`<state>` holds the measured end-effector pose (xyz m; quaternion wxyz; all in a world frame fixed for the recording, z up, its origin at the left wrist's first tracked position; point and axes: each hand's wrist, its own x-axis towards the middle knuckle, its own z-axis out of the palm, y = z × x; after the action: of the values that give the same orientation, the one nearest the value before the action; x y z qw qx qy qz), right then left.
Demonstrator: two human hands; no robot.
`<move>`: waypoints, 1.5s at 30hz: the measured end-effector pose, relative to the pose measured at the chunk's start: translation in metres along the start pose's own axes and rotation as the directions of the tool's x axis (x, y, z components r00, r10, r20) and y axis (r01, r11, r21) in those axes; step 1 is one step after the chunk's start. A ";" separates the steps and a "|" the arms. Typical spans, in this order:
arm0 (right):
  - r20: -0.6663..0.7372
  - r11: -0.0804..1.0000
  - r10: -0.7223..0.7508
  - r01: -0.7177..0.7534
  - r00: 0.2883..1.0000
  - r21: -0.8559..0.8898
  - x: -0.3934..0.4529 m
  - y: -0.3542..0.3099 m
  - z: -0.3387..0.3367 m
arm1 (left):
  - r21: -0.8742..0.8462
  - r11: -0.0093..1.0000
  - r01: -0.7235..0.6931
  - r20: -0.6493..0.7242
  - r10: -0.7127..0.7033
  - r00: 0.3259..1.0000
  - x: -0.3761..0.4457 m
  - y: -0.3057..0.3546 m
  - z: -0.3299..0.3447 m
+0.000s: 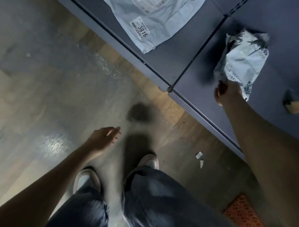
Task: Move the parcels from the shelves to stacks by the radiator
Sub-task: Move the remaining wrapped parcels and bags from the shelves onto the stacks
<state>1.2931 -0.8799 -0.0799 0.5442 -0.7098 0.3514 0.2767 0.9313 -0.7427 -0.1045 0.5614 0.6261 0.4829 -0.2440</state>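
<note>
A: Two parcels lie on the dark shelf [185, 59] in front of you: a crumpled parcel [243, 63] near your right hand [227, 92], and a flat parcel [156, 15] further along, well apart from it.

B: How's my grip?

A: Your right hand pinches the crumpled parcel's near corner, fingers curled on the plastic. I'd take a fuller hold before lifting, since a corner pinch may let it swing or slip.

B: And the other hand?

A: Your left hand [102, 138] hangs over the floor with fingers loose, holding nothing. Bring it under as support.

B: Which way does it lie?

A: Its long axis runs from your hand away toward the shelf's back
</note>
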 end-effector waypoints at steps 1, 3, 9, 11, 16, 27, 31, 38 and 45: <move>-0.009 0.999 0.012 -0.013 1.000 -0.045 -0.015 -0.001 -0.007 | 0.033 0.999 -0.002 0.014 0.002 1.000 -0.016 0.007 0.003; 0.039 0.990 0.052 -0.046 0.998 -0.137 -0.053 0.001 -0.024 | 0.087 0.996 -0.027 0.045 0.024 0.999 -0.058 0.026 0.009; 0.213 0.936 0.159 -0.079 0.964 -0.342 -0.218 0.027 -0.098 | 0.455 0.825 -0.334 0.066 0.343 0.937 -0.203 0.103 0.003; 0.237 0.908 0.182 -0.070 0.954 -0.413 -0.274 0.037 -0.126 | 0.604 0.688 -0.403 0.067 0.460 0.885 -0.248 0.125 -0.006; 0.254 0.834 -0.003 0.143 0.967 -0.533 -0.412 0.027 -0.187 | 0.753 0.472 -0.459 0.111 0.596 0.795 -0.365 0.154 -0.029; -0.169 0.823 -0.440 0.321 0.882 -0.468 -0.668 0.032 -0.434 | 0.761 0.219 -0.611 0.381 0.611 0.694 -0.637 0.172 -0.044; -0.378 0.936 -0.347 0.341 0.858 -0.086 -0.720 0.075 -0.535 | 0.778 0.065 -0.625 0.472 0.596 0.649 -0.701 0.184 0.004; -0.515 0.851 -0.272 0.453 0.813 0.266 -0.770 0.153 -0.704 | 0.657 -0.154 -0.738 0.686 0.527 0.502 -0.792 0.188 0.152; -0.721 0.813 -0.134 0.491 0.680 0.312 -0.811 0.233 -0.873 | 0.495 -0.329 -0.804 0.855 0.347 0.385 -0.877 0.161 0.331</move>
<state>0.6290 -1.6017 0.6366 0.5796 -0.6523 0.4481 -0.1944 0.7875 -1.3278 0.6313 0.1337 0.9031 -0.3174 -0.2564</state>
